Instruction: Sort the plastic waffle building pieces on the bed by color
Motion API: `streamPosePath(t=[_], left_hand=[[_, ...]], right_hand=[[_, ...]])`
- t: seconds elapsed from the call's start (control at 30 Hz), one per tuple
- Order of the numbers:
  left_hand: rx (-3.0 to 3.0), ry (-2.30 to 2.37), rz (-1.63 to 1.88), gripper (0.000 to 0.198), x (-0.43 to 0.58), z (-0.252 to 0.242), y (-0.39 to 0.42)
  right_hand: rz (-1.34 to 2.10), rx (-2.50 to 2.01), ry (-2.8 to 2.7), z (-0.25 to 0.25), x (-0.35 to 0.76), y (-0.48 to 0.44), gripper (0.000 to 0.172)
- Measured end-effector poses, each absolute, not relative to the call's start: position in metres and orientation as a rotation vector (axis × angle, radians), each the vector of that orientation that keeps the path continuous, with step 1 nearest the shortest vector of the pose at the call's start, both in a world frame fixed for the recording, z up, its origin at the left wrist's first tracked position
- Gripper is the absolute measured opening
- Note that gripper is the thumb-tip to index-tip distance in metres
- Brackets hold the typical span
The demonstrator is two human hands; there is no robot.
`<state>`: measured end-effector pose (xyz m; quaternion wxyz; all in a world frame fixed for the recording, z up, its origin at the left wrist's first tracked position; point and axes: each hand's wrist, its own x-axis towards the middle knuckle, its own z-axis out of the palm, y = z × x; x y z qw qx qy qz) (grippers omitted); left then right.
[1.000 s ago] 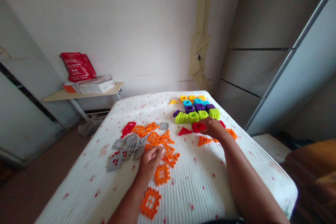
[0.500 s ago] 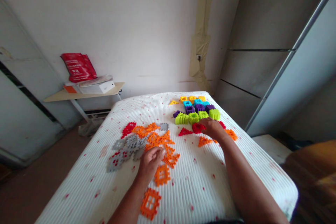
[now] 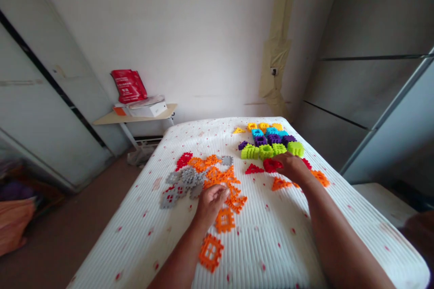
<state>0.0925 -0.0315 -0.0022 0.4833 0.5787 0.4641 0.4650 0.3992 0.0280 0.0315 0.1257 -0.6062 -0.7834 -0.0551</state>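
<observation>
My right hand [image 3: 292, 165] reaches to the front of the block rows, its fingers closed on a red notched plastic block [image 3: 271, 165] lying on the bed. A red triangle piece [image 3: 254, 169] is left of it. Partly covered by my wrist, orange pieces [image 3: 281, 184] lie just nearer. My left hand [image 3: 212, 201] has its fingers curled together beside the pile of flat orange pieces [image 3: 220, 175]; nothing shows in it. Grey pieces [image 3: 191, 176] adjoin that pile. Two square orange window pieces [image 3: 225, 220] lie nearer to me.
Lime green blocks [image 3: 266, 151], purple blocks [image 3: 260, 140], blue blocks [image 3: 272, 131] and yellow blocks [image 3: 252, 126] stand in rows farther back. The quilted white bedcover [image 3: 142, 235] lies under everything. A small side table [image 3: 108, 118] stands beyond at left; a cabinet [image 3: 366, 90] rises at right.
My view has turned a little left, so everything appears farther right. Both hands keep about the same places over the pieces, and the red block remains under my right fingers.
</observation>
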Motion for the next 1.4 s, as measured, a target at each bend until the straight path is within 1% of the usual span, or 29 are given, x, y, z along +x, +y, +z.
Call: streamPosePath(t=[0.1, 0.2, 0.27, 0.33, 0.37, 0.43, 0.5, 0.6, 0.73, 0.8, 0.97, 1.2, 1.4], left_hand=[[1.453, 1.123, 1.169, 0.023, 0.092, -0.003, -0.031], [1.53, 1.197, 1.261, 0.024, 0.079, -0.001, -0.025], [1.542, 1.369, 1.336, 0.027, 0.056, 0.002, -0.018], [1.499, 1.705, 1.37, 0.033, 0.024, 0.006, -0.011], [1.482, 1.921, 1.355, 0.034, 0.007, 0.007, -0.008], [1.514, 2.308, 1.078, 0.034, -0.025, 0.008, -0.005], [1.493, 2.411, 0.94, 0.029, -0.046, 0.007, -0.004], [1.494, 2.399, 0.82, 0.024, -0.054, 0.004, -0.005], [1.508, 2.322, 0.735, 0.026, -0.045, 0.0, -0.004], [1.489, 2.262, 0.814, 0.025, -0.043, -0.002, -0.003], [1.374, 2.099, 1.187, 0.03, -0.046, -0.009, -0.002], [1.239, 1.928, 1.357, 0.029, -0.044, -0.01, -0.001], [1.151, 1.811, 1.408, 0.026, -0.042, -0.013, -0.002]], right_hand=[[-0.208, -1.742, -2.294, 0.028, 0.401, 0.03, 0.029], [-0.277, -1.674, -2.292, 0.025, 0.406, 0.031, 0.024], [-0.316, -1.618, -2.26, 0.024, 0.408, 0.032, 0.021], [-0.356, -1.559, -2.217, 0.024, 0.41, 0.034, 0.023], [-0.377, -1.529, -2.198, 0.024, 0.41, 0.035, 0.024], [-0.411, -1.473, -2.184, 0.023, 0.409, 0.036, 0.026], [-0.43, -1.427, -2.192, 0.023, 0.406, 0.037, 0.027], [-0.435, -1.37, -2.215, 0.022, 0.404, 0.038, 0.028], [-0.425, -1.356, -2.205, 0.022, 0.404, 0.037, 0.029], [-0.399, -1.374, -2.201, 0.023, 0.403, 0.036, 0.029], [-0.307, -1.425, -2.221, 0.029, 0.396, 0.031, 0.027], [-0.204, -1.433, -2.219, 0.035, 0.39, 0.027, 0.027], [-0.176, -1.418, -2.231, 0.032, 0.391, 0.028, 0.026]])
